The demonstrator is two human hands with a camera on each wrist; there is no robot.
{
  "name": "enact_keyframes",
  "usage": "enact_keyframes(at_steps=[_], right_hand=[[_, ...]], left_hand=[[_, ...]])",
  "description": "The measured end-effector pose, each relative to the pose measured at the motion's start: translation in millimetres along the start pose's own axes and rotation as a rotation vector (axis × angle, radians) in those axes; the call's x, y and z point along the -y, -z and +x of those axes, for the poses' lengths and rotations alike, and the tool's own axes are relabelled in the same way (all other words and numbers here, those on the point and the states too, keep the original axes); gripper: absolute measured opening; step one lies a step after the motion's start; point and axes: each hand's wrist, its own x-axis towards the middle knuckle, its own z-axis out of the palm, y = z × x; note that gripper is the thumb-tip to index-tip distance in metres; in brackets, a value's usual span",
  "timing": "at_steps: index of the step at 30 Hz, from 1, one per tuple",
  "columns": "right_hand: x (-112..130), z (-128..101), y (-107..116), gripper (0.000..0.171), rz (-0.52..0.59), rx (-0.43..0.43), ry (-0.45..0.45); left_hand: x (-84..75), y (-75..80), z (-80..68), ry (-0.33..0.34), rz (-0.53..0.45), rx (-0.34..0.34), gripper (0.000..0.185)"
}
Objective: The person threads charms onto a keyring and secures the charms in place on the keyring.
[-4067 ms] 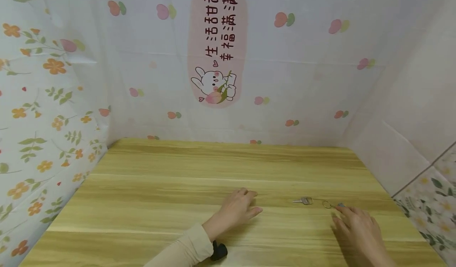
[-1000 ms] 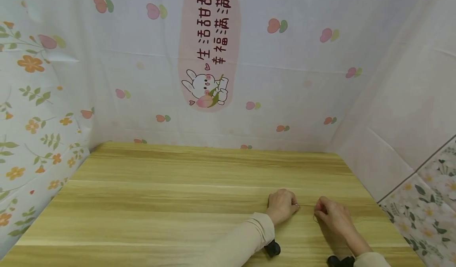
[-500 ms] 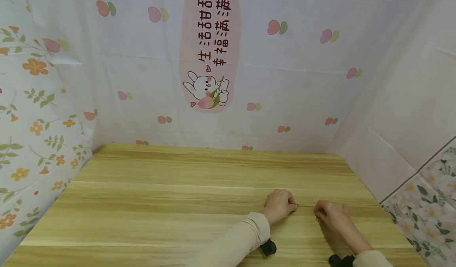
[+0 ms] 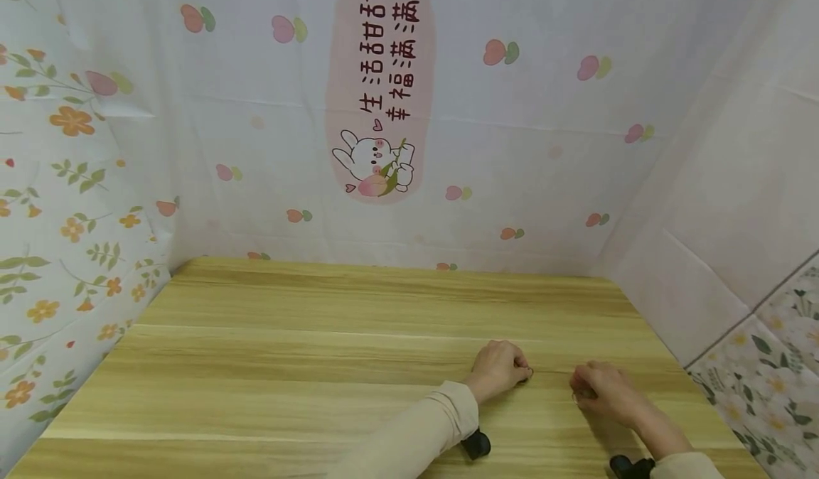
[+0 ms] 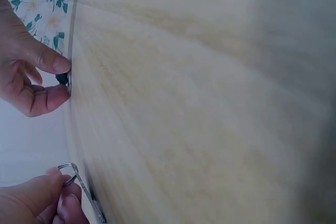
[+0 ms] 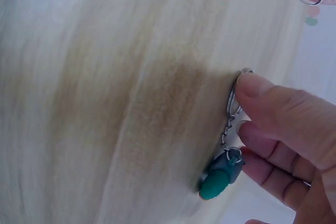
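Left hand [image 4: 499, 370]: thumb and finger pinching the metal loop [image 5: 68, 166] at the head of the key [image 5: 90, 199]; sits toward 3 o'clock on the wood-grain tabletop [image 4: 256, 365], head view
Right hand [image 4: 604, 392]: thumb and forefinger pinching the split ring [image 6: 231, 98], other fingers bent in below; near the left hand, at its 3 o'clock, gap between
Key place: juts toward 5 o'clock from the left fingertips in the left wrist view, close to the tabletop; touching or not, cannot tell
Chain [image 6: 226, 132]: runs from split ring to charm, toward 6 o'clock in the right wrist view
Charm [image 6: 218, 182]: green and dark, chain's far end, 7 o'clock from the right fingertips; exact figure too blurred
Drop risk: thin loop, fingertip hold only, so a loosened pinch could let the key fall or twist
Ring risk: thumb covers part of the split ring; if its split lies under there it would be hard to find, and the ring could roll in the pinch
Swing risk: loose chain, so a quick wrist turn could swing the charm and drag the ring askew
Snag risk: if the hands close up at mismatched angles, loop and ring could knock or catch
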Motion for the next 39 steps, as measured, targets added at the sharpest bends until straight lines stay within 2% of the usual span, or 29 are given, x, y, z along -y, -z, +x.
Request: enact_keyframes(at_steps=[3,7,12,15,19,24,27,31,34,39], right_hand=[[-2.5,-0.4,-1.2,0.022,0.008,0.011,0.008],[-6.7,-0.8,-1.4,0.024,0.071,0.012,0.021],[-9.5,-3.0,-2.5,0.028,0.14,0.02,-0.013],[-10.0,-3.7,-5.8,0.026,0.169,-0.022,-0.007],[-8.7,-5.8,-7.9,0.018,0.222,-0.07,0.01],[0.5,-8.2,0.3,0.004,0.285,-0.056,-0.075],[10.6,-7.2,5.8,0.012,0.308,-0.06,-0.132],[29.8,-3.5,5.6,0.018,0.386,-0.187,-0.096],[46.6,2.4,0.7,0.013,0.471,-0.302,-0.065],[71.3,12.4,-7.3,0.008,0.551,-0.422,-0.037]], left_hand=[[1.5,1.4,-1.9,-0.011,-0.044,0.002,0.014],[3.8,4.3,-4.9,-0.049,-0.081,-0.005,0.013],[5.4,8.1,-7.7,-0.02,-0.146,0.023,0.012],[7.0,11.2,-9.7,-0.014,-0.187,0.032,0.012],[12.3,15.1,-11.8,-0.037,-0.284,0.043,0.011],[19.2,17.4,-13.4,-0.038,-0.371,0.062,0.012],[21.4,20.9,-15.8,-0.02,-0.414,0.077,0.012],[21.0,28.2,-20.7,-0.005,-0.462,0.089,0.011],[20.1,33.0,-25.4,-0.004,-0.484,0.095,0.012],[18.2,40.2,-32.7,-0.015,-0.503,0.108,0.012]])
